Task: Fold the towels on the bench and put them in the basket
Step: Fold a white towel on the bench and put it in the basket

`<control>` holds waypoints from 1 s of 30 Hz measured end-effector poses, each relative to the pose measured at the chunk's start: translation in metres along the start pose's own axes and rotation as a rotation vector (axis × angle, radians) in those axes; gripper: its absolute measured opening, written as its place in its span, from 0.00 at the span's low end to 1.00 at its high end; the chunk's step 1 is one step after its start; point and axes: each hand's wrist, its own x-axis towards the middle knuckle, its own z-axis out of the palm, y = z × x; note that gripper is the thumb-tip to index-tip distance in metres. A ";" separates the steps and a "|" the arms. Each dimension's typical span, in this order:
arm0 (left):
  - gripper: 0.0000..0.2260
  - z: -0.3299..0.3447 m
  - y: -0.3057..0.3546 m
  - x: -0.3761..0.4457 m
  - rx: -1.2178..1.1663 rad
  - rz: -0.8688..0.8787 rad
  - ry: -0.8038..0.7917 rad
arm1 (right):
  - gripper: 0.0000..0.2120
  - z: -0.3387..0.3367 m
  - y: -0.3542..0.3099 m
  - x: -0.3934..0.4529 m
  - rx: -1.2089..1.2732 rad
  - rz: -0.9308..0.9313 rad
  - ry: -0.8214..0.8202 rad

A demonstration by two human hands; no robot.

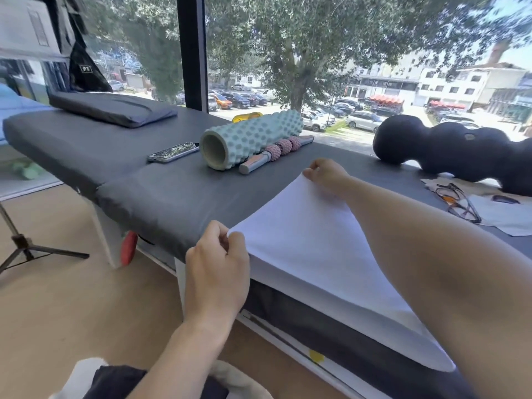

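While the white towel [322, 254] lies spread on the dark bench [161, 194], we pinch its near corner at seven o'clock with our left hand [217, 272] and grip its far corner at twelve o'clock with our right hand [326, 174]; at eleven o'clock sits a teal foam roller [253, 136]
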 end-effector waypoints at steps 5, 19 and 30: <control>0.08 -0.006 -0.009 0.007 0.280 -0.056 -0.028 | 0.09 0.018 0.003 0.004 -0.105 -0.021 0.012; 0.06 -0.014 -0.019 0.018 0.439 -0.086 -0.179 | 0.21 0.006 -0.011 -0.009 -0.377 0.039 -0.174; 0.05 0.023 -0.011 0.059 0.571 0.272 -0.186 | 0.28 -0.094 0.053 -0.093 -0.750 0.268 -0.250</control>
